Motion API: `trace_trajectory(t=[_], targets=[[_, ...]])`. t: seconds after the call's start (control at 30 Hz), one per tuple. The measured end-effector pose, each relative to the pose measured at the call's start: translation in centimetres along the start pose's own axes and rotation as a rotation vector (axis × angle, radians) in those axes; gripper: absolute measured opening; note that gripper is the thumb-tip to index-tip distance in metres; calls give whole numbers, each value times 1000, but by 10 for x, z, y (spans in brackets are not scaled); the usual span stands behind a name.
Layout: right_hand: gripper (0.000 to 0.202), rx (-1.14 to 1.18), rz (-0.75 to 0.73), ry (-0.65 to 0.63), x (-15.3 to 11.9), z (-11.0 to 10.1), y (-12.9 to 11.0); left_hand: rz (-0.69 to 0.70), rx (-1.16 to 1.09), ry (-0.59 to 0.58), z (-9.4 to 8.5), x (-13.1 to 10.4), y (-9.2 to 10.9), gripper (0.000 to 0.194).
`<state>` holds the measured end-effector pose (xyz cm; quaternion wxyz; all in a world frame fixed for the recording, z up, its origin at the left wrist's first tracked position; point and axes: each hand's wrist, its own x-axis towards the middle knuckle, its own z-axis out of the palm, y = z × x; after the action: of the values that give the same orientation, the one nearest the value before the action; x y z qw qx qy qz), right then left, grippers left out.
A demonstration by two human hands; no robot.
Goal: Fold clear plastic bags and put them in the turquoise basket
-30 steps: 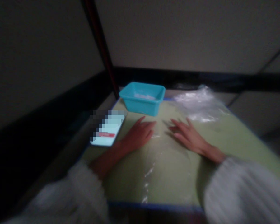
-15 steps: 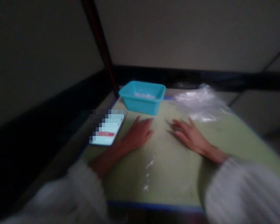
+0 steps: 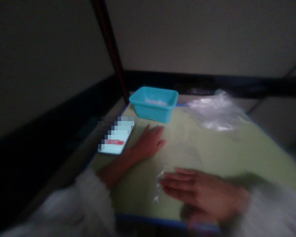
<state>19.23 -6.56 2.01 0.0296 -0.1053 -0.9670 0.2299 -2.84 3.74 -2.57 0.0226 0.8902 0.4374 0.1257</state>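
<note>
A thin clear plastic sheet or bag (image 3: 181,149) lies flat on the pale green tabletop (image 3: 236,154), its outline hard to make out. My left hand (image 3: 151,141) rests on its upper left part, fingers spread and holding nothing. Nearer the front edge, my right hand (image 3: 199,191) is stretched out palm down over the creased part of the plastic, fingers extended. Whether the right palm touches the plastic cannot be made out.
Behind my left hand stands a turquoise basket (image 3: 151,112) with something pale inside. A lit phone or tablet (image 3: 118,136) lies at the left edge. Crumpled clear plastic (image 3: 217,110) is heaped at the back right.
My right hand has moved from the far part of the plastic toward the front edge and somewhat left. My left hand stays in nearly the same place; the view has shifted slightly.
</note>
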Motion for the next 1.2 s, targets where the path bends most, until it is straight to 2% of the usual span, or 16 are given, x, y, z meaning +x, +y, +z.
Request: trace_trajectory(t=[0.3,0.4,0.47,0.57,0.63,0.73,0.8,0.87,0.97,1.2], targets=[[67,15,-37,14,-6,1,-5,-63,33,24,2,1,-2,46],[63,4,-80,13,-4,3,-7,-78,-5,23,1,2,0,45],[58,-38,-83,56,-6,1,-1,-52,-51,58,0,3,2,43],[45,-173,48,237,-19,-7,19,90,-124,142,-4,1,11,40],[38,-246,221,347,-32,-13,38,269,-158,174,-7,-3,20,37],[37,-283,403,454,-48,-19,63,616,-175,131,-8,-10,40,30],[38,-266,435,453,-52,-19,73,746,-178,80,-7,-14,51,29],[38,-256,429,439,-52,-18,79,811,-180,39,-6,-17,60,29],[38,-270,446,453,-51,-18,84,832,-181,20,-4,-19,63,29],[39,-350,639,500,-51,-12,103,814,-216,17,-4,-16,61,29]])
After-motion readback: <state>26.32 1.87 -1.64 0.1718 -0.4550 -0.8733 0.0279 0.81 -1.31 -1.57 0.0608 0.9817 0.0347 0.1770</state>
